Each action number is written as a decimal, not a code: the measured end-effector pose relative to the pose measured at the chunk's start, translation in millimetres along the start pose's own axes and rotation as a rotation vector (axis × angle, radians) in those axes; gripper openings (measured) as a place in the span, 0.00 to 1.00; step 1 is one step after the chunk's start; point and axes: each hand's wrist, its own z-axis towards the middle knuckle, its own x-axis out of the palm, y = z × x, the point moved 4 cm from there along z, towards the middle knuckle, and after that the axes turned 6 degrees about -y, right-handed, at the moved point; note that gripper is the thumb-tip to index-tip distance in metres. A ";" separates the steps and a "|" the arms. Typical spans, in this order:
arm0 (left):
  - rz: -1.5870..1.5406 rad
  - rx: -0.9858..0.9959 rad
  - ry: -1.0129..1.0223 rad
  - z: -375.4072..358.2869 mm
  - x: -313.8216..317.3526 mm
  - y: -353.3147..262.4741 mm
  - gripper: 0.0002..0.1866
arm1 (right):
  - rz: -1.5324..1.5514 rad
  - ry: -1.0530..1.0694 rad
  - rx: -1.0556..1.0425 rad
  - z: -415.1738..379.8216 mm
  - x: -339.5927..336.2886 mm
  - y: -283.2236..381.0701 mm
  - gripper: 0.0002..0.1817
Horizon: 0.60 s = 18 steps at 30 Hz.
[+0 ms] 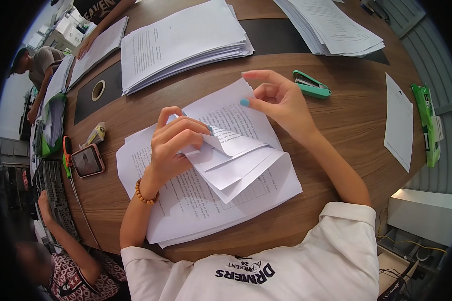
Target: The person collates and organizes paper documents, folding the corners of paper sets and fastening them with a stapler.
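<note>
A big round brown wooden table [336, 120] fills most of the view. Three tall stacks of white printed paper sit at its far side: one in the middle [181, 42], one at the far right [331, 25] and one at the far left [98, 47], where another person's hand [85, 47] rests on it. Right in front of the person lies a loose pile of white printed sheets [206, 195], and its top sheets are folded back on themselves. The left hand [173, 145] presses down on the pile with its fingers closed on the folded sheets. The right hand [278, 98] lifts the far corner of a sheet, pinched between thumb and finger. A single white sheet [399, 120] lies well apart at the right. A phone in a pink case [87, 160] lies at the left. A small green stapler [311, 85] sits just beside the right hand
</note>
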 end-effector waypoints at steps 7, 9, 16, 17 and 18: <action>0.117 0.068 -0.002 6.1 -3.6 -7.0 0.14 | 0.059 0.526 -0.134 -11.4 13.9 28.8 0.20; -0.066 0.034 -0.056 -3.3 0.2 0.3 0.14 | 0.178 0.415 -0.105 -0.8 4.2 24.2 0.16; -0.051 0.073 -0.028 -0.5 -3.9 -4.0 0.14 | -0.482 0.081 -0.254 11.4 -17.2 -12.3 0.15; -0.048 0.077 -0.027 -0.5 -4.0 -4.3 0.14 | -0.531 0.096 -0.334 9.0 -13.9 -15.5 0.17; -0.044 0.081 -0.026 -0.4 -3.9 -4.4 0.14 | -0.589 0.098 -0.375 8.0 -11.9 -19.5 0.19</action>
